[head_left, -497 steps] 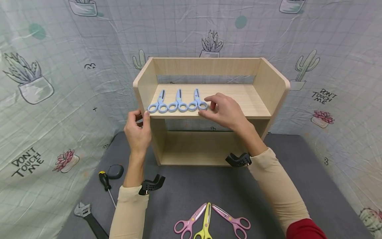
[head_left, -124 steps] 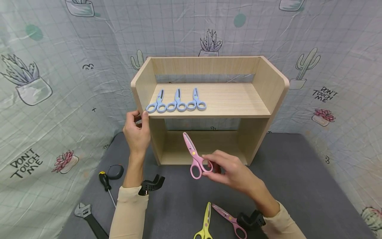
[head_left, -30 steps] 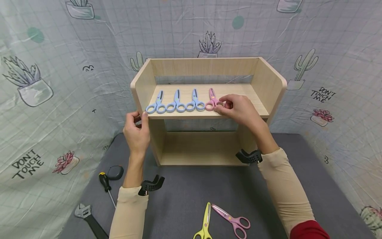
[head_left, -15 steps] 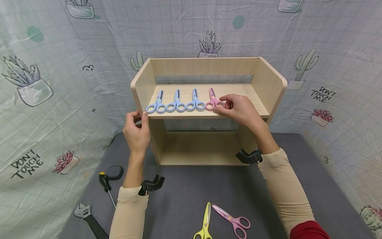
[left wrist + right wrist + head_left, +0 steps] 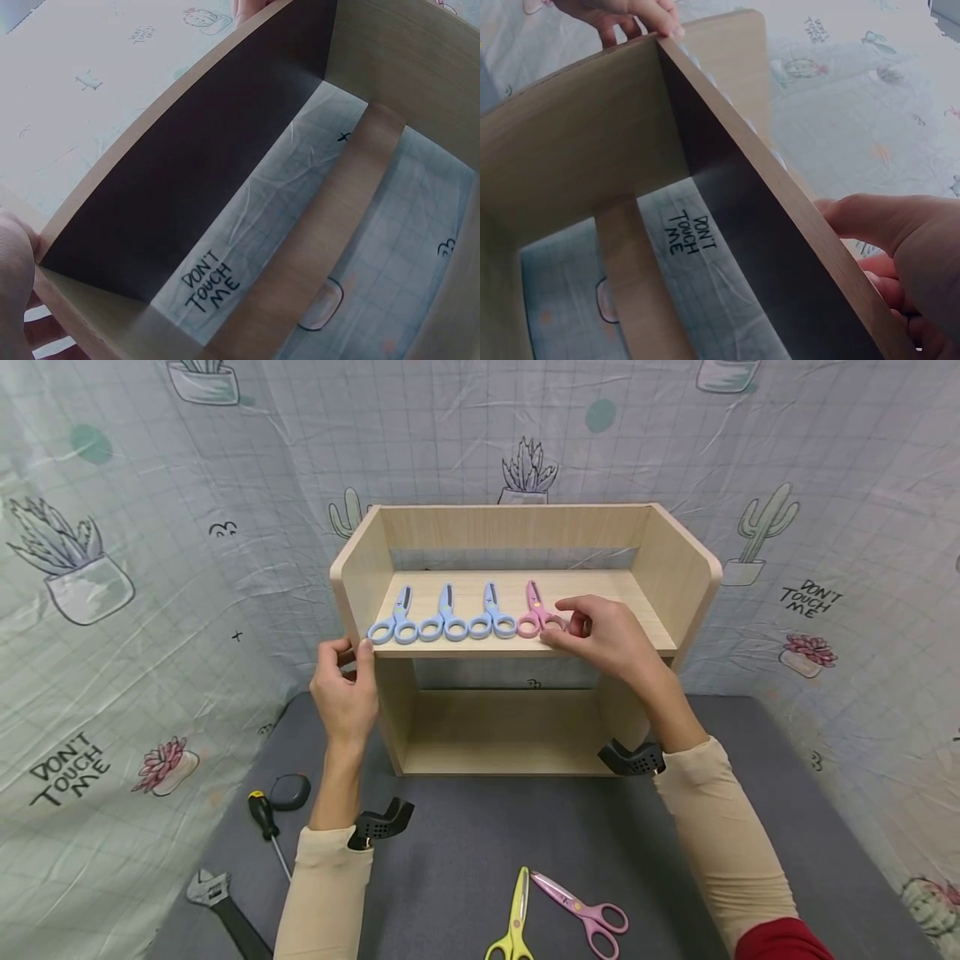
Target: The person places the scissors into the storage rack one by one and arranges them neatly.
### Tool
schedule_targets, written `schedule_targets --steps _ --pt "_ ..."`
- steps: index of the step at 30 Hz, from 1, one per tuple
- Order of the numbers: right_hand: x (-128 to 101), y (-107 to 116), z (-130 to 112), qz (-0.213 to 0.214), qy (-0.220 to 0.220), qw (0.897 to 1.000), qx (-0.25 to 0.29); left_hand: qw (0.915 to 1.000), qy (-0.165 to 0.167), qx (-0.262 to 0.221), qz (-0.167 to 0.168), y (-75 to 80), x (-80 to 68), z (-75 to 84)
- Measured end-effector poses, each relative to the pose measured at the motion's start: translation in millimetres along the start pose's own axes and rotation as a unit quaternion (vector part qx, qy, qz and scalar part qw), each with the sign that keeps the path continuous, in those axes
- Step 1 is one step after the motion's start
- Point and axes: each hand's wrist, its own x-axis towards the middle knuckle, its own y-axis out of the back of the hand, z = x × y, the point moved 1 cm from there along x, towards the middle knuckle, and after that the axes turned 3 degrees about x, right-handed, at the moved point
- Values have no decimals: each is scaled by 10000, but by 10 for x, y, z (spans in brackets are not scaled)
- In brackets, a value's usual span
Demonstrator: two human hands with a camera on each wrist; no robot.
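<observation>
A pink-handled pair of scissors (image 5: pixel 534 612) lies on the top board of a light wooden two-tier shelf (image 5: pixel 678 568), just at 3 o'clock of three blue-handled scissors (image 5: pixel 442 614) in a row. The right hand (image 5: pixel 607 637) pinches its handle loop. The left hand (image 5: pixel 345 693) grips the shelf's front corner at 9 o'clock. On the grey desk (image 5: pixel 465 852) lie yellow-handled scissors (image 5: pixel 513 918).

Wooden shelf (image 5: pixel 660 572): 3 blue scissors (image 5: pixel 446 614), pink scissors (image 5: pixel 534 612) (upper tier).
</observation>
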Motion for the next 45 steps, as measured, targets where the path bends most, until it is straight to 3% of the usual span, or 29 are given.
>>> schedule_targets --steps 28,38,45 --pt "-461 20 -80 1020 1047 9891 -160 10000 -33 8 37 -11 4 -8" --pt "-644 -21 -86 1144 1575 9809 -4 10000 -18 28 42 -12 5 -7" --pt "-790 -51 -105 981 1779 9791 -42 10000 19 -12 21 -5 5 3"
